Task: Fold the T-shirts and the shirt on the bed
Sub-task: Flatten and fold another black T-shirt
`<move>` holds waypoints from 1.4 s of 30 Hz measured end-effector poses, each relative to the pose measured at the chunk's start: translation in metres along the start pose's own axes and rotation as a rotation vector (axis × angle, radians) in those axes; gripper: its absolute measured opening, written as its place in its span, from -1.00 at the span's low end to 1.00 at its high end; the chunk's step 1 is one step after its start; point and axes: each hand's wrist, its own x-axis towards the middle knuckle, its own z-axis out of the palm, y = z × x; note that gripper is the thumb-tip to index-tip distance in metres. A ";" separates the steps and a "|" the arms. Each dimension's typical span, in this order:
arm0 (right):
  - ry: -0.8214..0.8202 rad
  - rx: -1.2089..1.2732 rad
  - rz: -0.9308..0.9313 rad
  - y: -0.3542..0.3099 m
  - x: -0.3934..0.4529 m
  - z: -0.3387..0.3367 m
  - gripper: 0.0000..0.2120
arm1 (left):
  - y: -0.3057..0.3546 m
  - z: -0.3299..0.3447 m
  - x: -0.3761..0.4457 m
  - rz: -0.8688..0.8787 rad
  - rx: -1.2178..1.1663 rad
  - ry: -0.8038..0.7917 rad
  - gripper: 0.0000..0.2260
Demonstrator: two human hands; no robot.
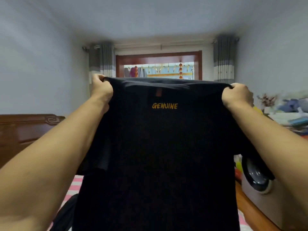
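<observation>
Black T-shirt (160, 147) hangs full length over the pink striped bed (73, 182), unfolded, so folding looks barely begun. Another dark garment (65, 212), perhaps, lies below. Left hand (101, 89) and right hand (237, 95) grip its shoulders.

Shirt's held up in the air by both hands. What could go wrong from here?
1. The black T-shirt hangs from small pinches by the left hand and right hand at its top corners; a slip would likely drop one side and bunch it.
2. It blocks most of the view of the striped bed, so laying it flat may go partly blind.
3. One sleeve hangs folded inward and may crease underneath.
</observation>
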 end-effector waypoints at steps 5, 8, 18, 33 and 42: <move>-0.188 -0.132 0.197 0.097 0.006 0.092 -0.68 | -0.127 0.035 -0.017 -0.255 0.156 -0.155 -0.74; -0.346 -0.271 0.341 0.176 0.001 0.162 -0.62 | -0.233 0.059 -0.038 -0.396 0.270 -0.230 -0.73; -1.114 -0.498 0.231 0.386 -0.099 0.279 -0.15 | -0.486 0.114 -0.168 -0.382 0.838 -0.997 -0.18; -1.296 -0.951 0.028 0.472 -0.349 0.048 -0.34 | -0.420 -0.223 -0.487 -0.013 1.255 -1.302 -0.11; -1.025 -0.566 0.137 0.484 -0.330 -0.016 -0.59 | -0.414 -0.232 -0.447 -0.162 1.087 -1.163 -0.53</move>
